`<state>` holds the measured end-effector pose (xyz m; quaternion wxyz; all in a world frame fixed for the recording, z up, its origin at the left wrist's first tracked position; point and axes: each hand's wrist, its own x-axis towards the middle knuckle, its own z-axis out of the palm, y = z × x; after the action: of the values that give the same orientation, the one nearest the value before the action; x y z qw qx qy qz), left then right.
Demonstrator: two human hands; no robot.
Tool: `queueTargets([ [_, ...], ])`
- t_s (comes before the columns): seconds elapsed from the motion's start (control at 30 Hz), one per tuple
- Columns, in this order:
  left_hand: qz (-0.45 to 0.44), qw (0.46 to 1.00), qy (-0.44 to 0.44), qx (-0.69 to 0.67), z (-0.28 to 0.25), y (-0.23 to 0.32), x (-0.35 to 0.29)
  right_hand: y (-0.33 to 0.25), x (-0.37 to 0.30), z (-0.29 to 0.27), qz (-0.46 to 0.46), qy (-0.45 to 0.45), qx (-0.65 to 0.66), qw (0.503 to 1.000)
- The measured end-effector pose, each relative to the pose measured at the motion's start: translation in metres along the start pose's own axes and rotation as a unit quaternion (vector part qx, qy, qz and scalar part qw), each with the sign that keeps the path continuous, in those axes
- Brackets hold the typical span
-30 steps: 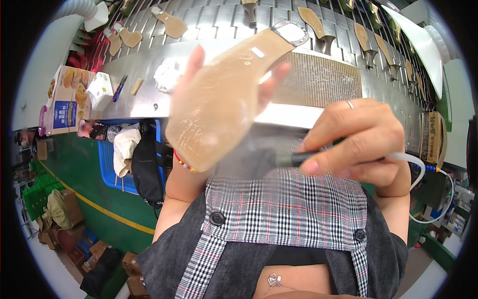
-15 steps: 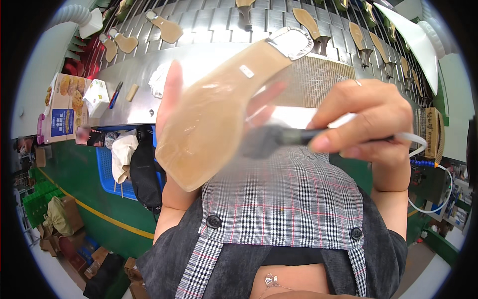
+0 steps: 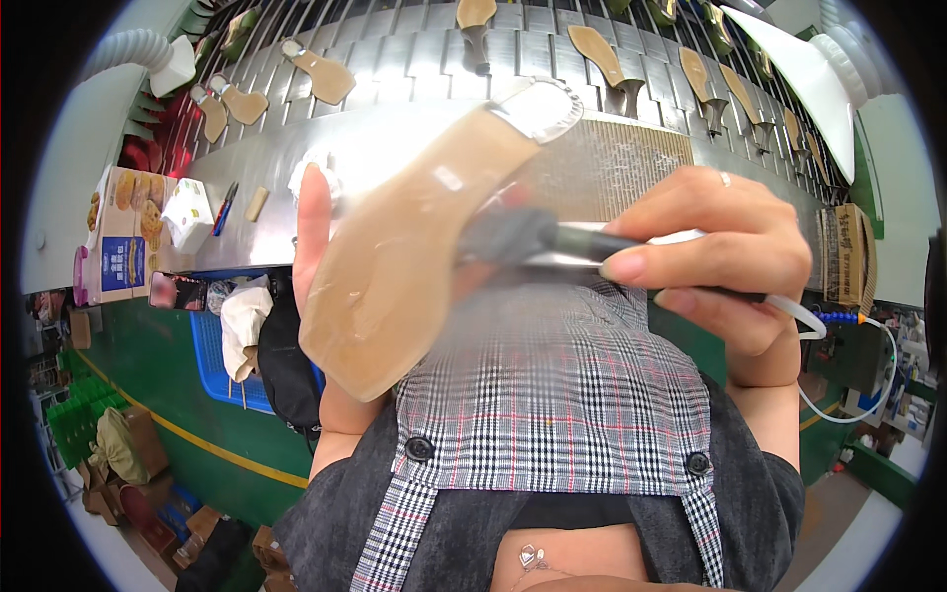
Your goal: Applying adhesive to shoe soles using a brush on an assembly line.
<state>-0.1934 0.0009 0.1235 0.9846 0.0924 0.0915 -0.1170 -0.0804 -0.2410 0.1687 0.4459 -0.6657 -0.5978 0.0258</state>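
My left hand (image 3: 314, 222) grips a tan shoe sole (image 3: 390, 242) from behind. Its thumb stands up along the left edge, and the other fingers are mostly hidden. The sole is tilted, with the wide toe end toward me and a pale, gathered heel end (image 3: 541, 107) pointing away to the right. In my closed right hand (image 3: 725, 247) is a dark-handled brush (image 3: 582, 245), with a white tube (image 3: 809, 321) running from its back end. The blurred dark brush head is at the sole's right edge; whether it touches, I cannot tell.
Beyond my hands runs a slatted metal conveyor (image 3: 414, 49) with several tan soles and heeled pieces. On the metal ledge lie a ribbed mat (image 3: 631, 163), a tissue pack (image 3: 187, 212) and pens (image 3: 226, 207). A blue basket (image 3: 212, 355) stands below left; white ducts (image 3: 804, 74) flank the conveyor.
The sole and my left hand have shifted slightly left and toward me. My right hand has moved a little left, and the brush head sits higher along the sole's edge.
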Motion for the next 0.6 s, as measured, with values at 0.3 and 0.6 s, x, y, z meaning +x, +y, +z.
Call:
queueTargets([
  [0.3,-0.004,0.998,-0.053,-0.014,-0.007,0.004,-0.006,0.008,-0.007,-0.008,0.049,0.057,-0.018,0.997],
  [0.6,-0.116,0.971,-0.106,-0.179,-0.029,0.018,-0.014,0.03,-0.013,-0.029,0.123,0.089,0.154,0.976],
])
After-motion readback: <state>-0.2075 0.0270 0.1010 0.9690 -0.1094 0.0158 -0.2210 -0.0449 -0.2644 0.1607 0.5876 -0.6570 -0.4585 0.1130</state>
